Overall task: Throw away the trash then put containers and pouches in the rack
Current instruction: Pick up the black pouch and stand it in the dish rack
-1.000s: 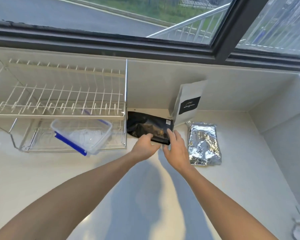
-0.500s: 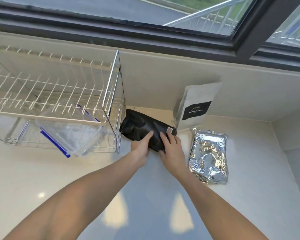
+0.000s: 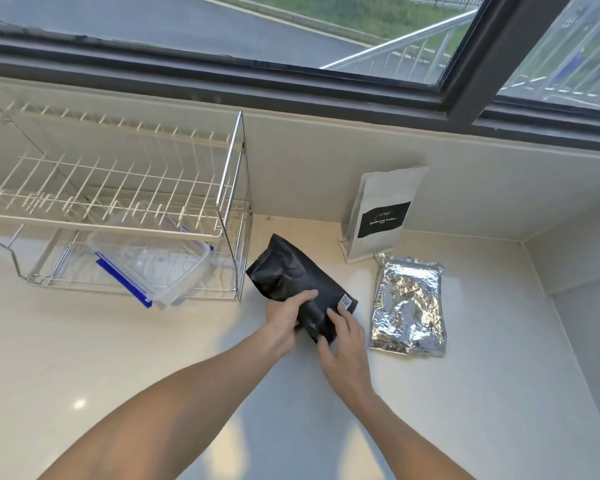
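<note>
A black pouch (image 3: 288,275) lies tilted on the white counter just right of the wire rack (image 3: 118,188). My left hand (image 3: 284,317) grips its near edge from the left, thumb on top. My right hand (image 3: 343,344) holds its near right corner, fingers spread over it. A clear plastic container with blue clips (image 3: 153,268) sits tilted on the rack's lower shelf, sticking out at the front. A white pouch with a black label (image 3: 381,213) stands against the wall. Beside my right hand a silver foil pouch (image 3: 409,303) lies flat.
The rack's upper shelf (image 3: 94,178) holds nothing. A wall and window sill run along the back, and a side wall (image 3: 582,306) closes the counter on the right. Bare white counter (image 3: 84,375) lies in front of the rack.
Both hands have closed on the black pouch and drawn its near end toward me and to the right, away from the rack. The camera view has shifted slightly.
</note>
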